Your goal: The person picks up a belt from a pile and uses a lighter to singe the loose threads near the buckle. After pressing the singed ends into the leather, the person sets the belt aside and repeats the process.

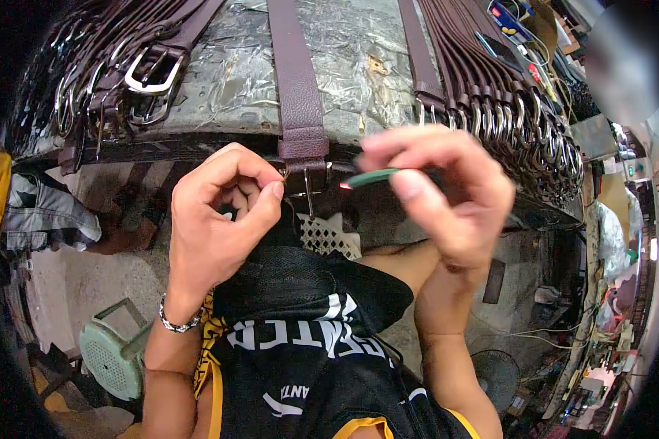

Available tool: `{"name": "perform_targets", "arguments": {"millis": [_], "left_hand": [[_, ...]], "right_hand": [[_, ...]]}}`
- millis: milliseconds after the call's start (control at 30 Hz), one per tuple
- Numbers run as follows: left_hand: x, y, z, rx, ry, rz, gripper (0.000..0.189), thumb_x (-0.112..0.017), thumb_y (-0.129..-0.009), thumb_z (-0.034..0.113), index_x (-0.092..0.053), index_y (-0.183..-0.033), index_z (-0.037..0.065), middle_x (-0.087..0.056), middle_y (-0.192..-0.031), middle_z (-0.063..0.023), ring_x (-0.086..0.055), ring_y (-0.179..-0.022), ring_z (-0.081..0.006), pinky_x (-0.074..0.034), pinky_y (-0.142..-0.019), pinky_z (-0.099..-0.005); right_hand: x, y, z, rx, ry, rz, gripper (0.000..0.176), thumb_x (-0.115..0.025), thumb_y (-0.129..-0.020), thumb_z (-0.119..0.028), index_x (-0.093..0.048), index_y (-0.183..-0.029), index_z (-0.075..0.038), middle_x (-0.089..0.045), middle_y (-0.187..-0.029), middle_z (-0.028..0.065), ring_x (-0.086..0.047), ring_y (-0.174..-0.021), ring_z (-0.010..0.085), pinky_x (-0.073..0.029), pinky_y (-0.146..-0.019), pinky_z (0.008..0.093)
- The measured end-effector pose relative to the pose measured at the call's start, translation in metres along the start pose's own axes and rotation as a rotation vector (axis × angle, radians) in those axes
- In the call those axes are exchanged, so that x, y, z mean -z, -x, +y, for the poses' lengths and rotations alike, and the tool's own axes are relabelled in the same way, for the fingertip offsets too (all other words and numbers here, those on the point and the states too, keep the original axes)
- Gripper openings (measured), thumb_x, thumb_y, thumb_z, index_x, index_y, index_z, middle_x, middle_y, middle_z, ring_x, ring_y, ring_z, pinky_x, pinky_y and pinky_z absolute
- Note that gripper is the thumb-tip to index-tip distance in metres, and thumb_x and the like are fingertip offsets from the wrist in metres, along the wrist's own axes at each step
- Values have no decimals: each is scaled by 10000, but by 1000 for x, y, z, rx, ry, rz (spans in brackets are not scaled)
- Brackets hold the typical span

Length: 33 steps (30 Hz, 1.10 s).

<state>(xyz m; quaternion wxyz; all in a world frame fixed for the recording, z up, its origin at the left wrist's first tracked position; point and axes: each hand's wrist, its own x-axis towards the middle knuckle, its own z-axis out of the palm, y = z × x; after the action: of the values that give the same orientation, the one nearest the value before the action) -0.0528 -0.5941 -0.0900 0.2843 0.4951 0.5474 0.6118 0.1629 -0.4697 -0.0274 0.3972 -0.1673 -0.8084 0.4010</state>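
Note:
A dark brown leather belt point(298, 80) hangs over the front edge of the bench, with its metal buckle point(307, 183) at the lower end. My left hand point(223, 208) is beside the buckle, thumb and index finger pinched together. What the pinch holds, if anything, is too small to make out. My right hand point(454, 190), slightly blurred, is to the right of the buckle. Its fingers are closed on a slim green object point(371, 178) with a reddish tip pointing toward the buckle. The kind of object is not clear.
Several brown belts with buckles point(154, 69) hang at the left, and a dense row of belt buckles point(505, 121) hangs at the right. The bench top point(373, 58) is worn and taped. A green stool point(110, 358) stands lower left; a fan point(494, 373) is lower right.

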Motion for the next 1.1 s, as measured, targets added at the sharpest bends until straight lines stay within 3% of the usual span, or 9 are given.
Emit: {"name": "perform_targets", "arguments": {"millis": [67,167,500,600,800,900,1100], "left_hand": [[0,0,1,15,19,2,60,-717,-888,-40,-676,-892,4,-630,-869,24,-521,-680,0,-401,-588,-172],[5,2,2,63,43,-31,45,-700,-921,-51,-668,-933,-20,-642,-937,-12,-548,-767,-32,-426,-656,-188],[6,2,4,102,130,-38,35,-693,-961,-33,-659,-962,-28,-654,-971,-28,-552,-792,-42,-430,-671,-197],[3,0,2,80,144,6,28,-722,-941,-1,-698,-956,-7,-656,-865,43,-538,-713,14,-407,-602,-161],[2,1,1,100,180,12,31,-722,-945,-1,-697,-962,-8,-652,-854,45,-530,-705,16,-401,-597,-162],[7,1,1,92,138,-37,40,-695,-966,-26,-655,-965,-29,-650,-969,-33,-565,-803,-47,-442,-681,-196],[6,2,1,97,136,-38,35,-689,-965,-36,-654,-969,-33,-650,-971,-34,-568,-815,-48,-447,-694,-199]], "right_hand": [[-18,-6,19,208,27,11,139,-750,-830,20,-691,-955,11,-751,-1127,186,-740,-998,269,-582,-888,370],[-29,-9,28,280,91,20,176,-745,-793,46,-682,-952,6,-746,-1172,201,-741,-1014,300,-583,-902,376],[-41,-10,27,341,246,-17,202,-761,-790,72,-663,-953,3,-753,-1139,195,-749,-983,301,-599,-872,373],[-41,-10,24,324,273,-40,190,-739,-798,93,-675,-964,25,-755,-1149,241,-747,-1043,315,-591,-926,401],[-41,-10,23,365,319,-45,194,-745,-793,95,-677,-963,31,-761,-1124,235,-751,-1019,314,-599,-897,397],[-41,-10,22,371,333,-46,200,-748,-788,99,-678,-962,31,-762,-1121,233,-752,-1008,316,-600,-890,391],[-43,-10,25,404,369,-37,221,-758,-781,102,-674,-972,28,-762,-1118,223,-754,-1000,311,-603,-877,378]]}}
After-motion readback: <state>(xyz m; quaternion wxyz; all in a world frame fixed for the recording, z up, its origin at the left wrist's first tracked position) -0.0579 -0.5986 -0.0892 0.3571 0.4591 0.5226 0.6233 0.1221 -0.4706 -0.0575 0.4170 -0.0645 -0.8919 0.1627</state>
